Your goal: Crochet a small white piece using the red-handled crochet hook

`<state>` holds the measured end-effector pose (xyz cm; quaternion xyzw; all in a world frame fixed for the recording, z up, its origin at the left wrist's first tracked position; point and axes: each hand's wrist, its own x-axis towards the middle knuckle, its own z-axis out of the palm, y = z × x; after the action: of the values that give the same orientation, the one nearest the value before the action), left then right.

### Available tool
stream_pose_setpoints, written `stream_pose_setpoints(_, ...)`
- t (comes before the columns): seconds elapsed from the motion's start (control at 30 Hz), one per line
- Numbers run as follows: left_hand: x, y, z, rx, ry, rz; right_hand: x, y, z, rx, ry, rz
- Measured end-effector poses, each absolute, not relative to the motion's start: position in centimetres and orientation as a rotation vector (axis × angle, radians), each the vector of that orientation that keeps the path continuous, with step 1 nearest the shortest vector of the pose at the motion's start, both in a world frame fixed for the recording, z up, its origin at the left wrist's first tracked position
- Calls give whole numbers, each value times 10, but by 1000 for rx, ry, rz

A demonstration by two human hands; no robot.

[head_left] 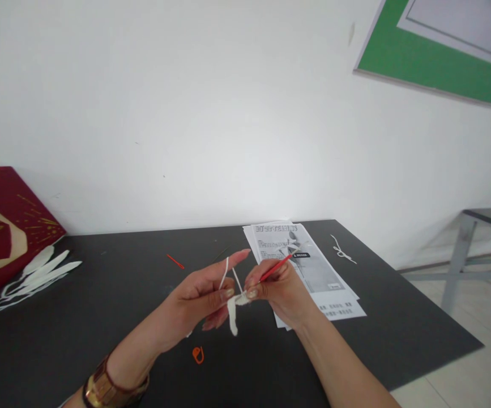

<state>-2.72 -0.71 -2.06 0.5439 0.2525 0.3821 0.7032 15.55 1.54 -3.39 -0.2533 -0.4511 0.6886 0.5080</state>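
Observation:
My left hand [203,294] pinches a small white crochet piece [233,317] between thumb and fingers, and a strand of white yarn [237,280] loops over its raised index finger. Part of the piece hangs down below the fingertips. In my right hand [285,289] is a red-handled crochet hook [276,268], held like a pen with its handle end pointing up and right. The hook's tip is hidden at the crochet piece, where the fingers of both hands nearly meet. An orange stitch marker [198,355] lies on the table below my left hand.
Printed sheets [325,272] lie on the black table [122,294], partly beneath my right hand. A red needle [175,261] is behind my left hand. White crocheted strips [43,277] rest by a dark red bag [3,226] at left. A yarn scrap [342,252] lies at right.

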Motion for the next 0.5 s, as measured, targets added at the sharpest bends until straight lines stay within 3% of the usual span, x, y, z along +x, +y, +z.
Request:
stream_pose_setpoints(0.27,-26,-4,-30,1083,568,794,156,14,-36,-652,-1164,1667)
stream_pose_setpoints(0.5,-22,-6,-29,1323,629,809,156,12,-32,-698,-1236,1620)
